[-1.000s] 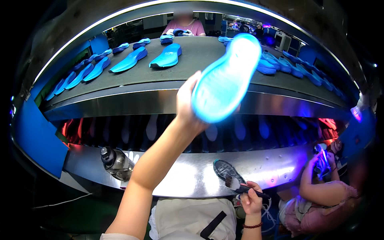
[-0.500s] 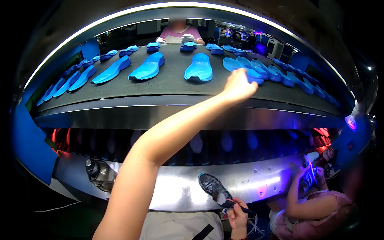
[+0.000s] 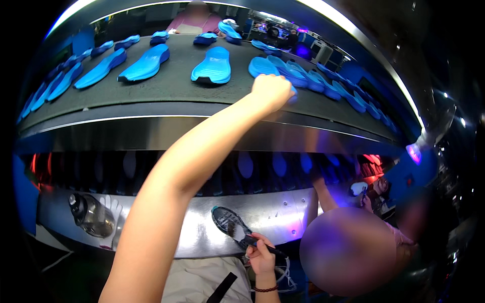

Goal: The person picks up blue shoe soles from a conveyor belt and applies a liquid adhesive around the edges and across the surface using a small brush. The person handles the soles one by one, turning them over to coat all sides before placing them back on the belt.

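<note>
My left arm stretches over the dark conveyor belt (image 3: 166,91). At its end my left hand (image 3: 272,92) is closed at the near end of a blue shoe sole (image 3: 293,96); its fingertips are hidden. Another blue shoe sole (image 3: 212,66) lies just left of it. Low in the view, my right hand (image 3: 261,255) is wrapped round a dark-handled brush (image 3: 248,238) with a white band and brown bristles. Those bristles lie over a black shoe (image 3: 222,215), underside up, with a teal edge at its tip. White laces (image 3: 289,272) hang beside that hand.
A clear bottle with a black cap (image 3: 93,214) and a white glove (image 3: 115,209) lie on the metal ledge (image 3: 192,230). Under the belt is a dark shelf of shoes (image 3: 245,165). A co-worker (image 3: 348,252) leans in close at right; another person (image 3: 194,22) is across the belt.
The whole view has shifted, so things sit further left. The co-worker at right has leaned in, arm toward the lower shelf. A blue sole is now raised by the person across. My hands keep their places.
</note>
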`<control>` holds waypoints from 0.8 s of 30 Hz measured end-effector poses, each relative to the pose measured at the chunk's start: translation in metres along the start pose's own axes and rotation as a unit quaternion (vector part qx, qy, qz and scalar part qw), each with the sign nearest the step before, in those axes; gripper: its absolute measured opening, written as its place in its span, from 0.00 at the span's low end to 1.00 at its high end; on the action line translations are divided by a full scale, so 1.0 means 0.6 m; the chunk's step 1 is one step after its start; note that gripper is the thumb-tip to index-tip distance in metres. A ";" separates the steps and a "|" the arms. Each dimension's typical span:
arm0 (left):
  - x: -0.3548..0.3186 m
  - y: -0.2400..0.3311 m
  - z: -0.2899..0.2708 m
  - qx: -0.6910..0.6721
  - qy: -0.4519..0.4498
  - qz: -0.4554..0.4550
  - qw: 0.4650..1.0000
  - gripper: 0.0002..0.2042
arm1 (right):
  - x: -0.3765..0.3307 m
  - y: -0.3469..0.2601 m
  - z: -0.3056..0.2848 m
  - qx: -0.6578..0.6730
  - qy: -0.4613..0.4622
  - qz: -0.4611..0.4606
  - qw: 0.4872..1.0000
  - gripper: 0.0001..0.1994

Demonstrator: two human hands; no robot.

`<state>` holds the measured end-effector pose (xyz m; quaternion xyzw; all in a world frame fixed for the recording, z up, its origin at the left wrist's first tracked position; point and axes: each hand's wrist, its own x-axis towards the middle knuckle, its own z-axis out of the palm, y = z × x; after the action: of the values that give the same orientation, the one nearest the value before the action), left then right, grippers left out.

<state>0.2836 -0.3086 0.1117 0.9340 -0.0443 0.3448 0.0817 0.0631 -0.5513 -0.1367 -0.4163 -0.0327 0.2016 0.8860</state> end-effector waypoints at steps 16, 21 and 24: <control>-0.597 -0.028 -0.014 -0.880 -0.085 -0.195 0.425 0.46 | -0.038 -0.080 -0.019 -0.104 0.077 -0.119 0.984 0.14; -0.684 0.043 -0.022 -0.885 -0.219 -0.361 0.193 0.35 | -0.031 -0.080 0.011 -0.096 0.050 -0.109 0.988 0.11; -0.694 0.049 0.005 -0.800 -0.184 -0.504 0.268 0.29 | -0.045 -0.073 0.049 -0.105 -0.035 -0.109 0.988 0.11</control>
<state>-0.0343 -0.3269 -0.1580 0.2711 0.1683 -0.1561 0.9348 0.0460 -0.5652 -0.0816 -0.4939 -0.1300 0.1138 0.8522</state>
